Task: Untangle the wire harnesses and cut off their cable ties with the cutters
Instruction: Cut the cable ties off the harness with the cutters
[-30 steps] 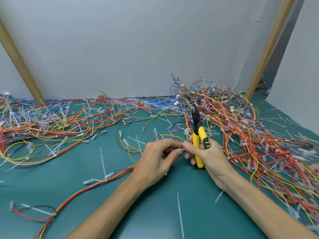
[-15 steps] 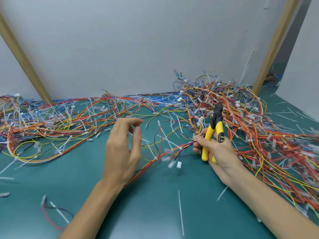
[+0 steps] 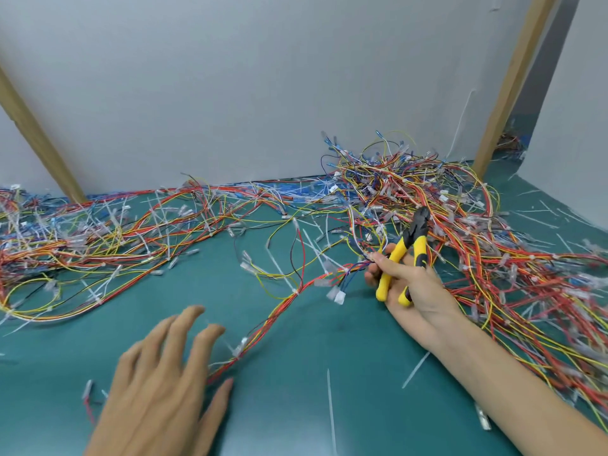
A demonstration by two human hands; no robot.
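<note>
Up out of the right hand [image 3: 418, 292] grip poke the cutters [image 3: 411, 233], handles tucked in the palm so thumb and fingertip can pinch the harness [image 3: 279, 312] end; it trails toward the left hand [image 3: 158, 383], spread wide, holding nothing

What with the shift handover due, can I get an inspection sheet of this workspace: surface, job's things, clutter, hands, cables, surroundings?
Surface: green mat, with wires across its left, rear and right.
Job's things: cutters, yellow handles, head pointing up; wire harness trailing from the right hand towards the left; left pile and right rear pile, both tangled.
Clutter: cut cable ties scattered on the mat.
Hands: left hand open, fingers spread, blurred, holding nothing; right hand grips the cutters and pinches harness wires.
Cables: nothing seen besides the harnesses.
Surroundings: grey wall; slanted wooden posts.
</note>
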